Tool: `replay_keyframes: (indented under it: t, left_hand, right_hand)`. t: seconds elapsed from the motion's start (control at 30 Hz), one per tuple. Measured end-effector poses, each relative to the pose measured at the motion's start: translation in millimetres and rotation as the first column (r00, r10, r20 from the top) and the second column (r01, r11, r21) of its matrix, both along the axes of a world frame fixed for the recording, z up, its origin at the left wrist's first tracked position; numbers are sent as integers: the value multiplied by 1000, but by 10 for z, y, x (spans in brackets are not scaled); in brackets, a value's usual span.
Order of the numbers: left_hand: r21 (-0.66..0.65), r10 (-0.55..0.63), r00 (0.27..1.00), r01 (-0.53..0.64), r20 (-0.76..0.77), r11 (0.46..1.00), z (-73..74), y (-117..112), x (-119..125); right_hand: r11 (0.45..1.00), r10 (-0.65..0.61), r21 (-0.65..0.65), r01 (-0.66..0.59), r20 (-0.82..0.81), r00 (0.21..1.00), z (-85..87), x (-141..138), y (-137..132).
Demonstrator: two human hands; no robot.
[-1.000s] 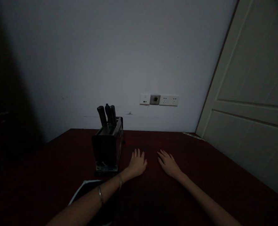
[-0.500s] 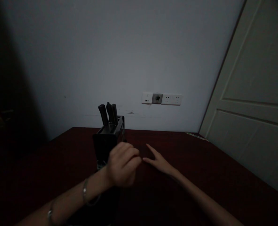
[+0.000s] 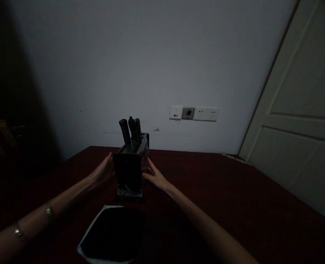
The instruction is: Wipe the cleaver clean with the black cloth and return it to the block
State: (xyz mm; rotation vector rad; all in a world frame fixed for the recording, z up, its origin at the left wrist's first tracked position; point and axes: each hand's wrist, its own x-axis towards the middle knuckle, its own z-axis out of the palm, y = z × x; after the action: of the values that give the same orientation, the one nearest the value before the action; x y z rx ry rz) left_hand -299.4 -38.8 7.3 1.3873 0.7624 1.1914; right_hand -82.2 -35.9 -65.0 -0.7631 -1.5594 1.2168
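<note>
A dark knife block (image 3: 130, 170) stands on the dark red table (image 3: 206, 183), with three black knife handles (image 3: 130, 130) sticking up from its top. My left hand (image 3: 103, 171) lies flat against the block's left side, fingers stretched forward. My right hand (image 3: 154, 176) presses against its right side, fingers straight too. Both hands clasp the block between them. The light is dim.
A dark sheet with a white border (image 3: 110, 234) lies on the table in front of the block. A white socket strip (image 3: 194, 113) sits on the wall behind. A pale door (image 3: 302, 110) stands at the right. The left side is in deep shadow.
Both hands left the tabletop right of the block. The left hand rose, crossed over and went to the block's left side; the right hand slid to its right side.
</note>
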Motion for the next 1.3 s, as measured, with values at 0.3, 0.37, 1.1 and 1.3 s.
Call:
replay_keyframes:
  t: [0.3, 0.37, 1.1, 1.3]
  left_hand:
    - [-303, -148, 979, 185, 143, 935, -290, 12, 98]
    - [-309, -156, 974, 201, 165, 929, -297, -7, 112]
    - [-389, -75, 985, 131, 156, 912, -109, -206, 251]
    - [-343, -42, 967, 129, 250, 930, -138, -130, 2]
  right_hand:
    - [999, 8, 45, -6, -41, 999, -75, -65, 74]
    - [999, 2, 52, 1, -50, 999, -92, -69, 80]
    - [997, -56, 56, 58, -49, 997, -150, -137, 113]
    - [984, -174, 49, 171, 73, 982, -99, 39, -20]
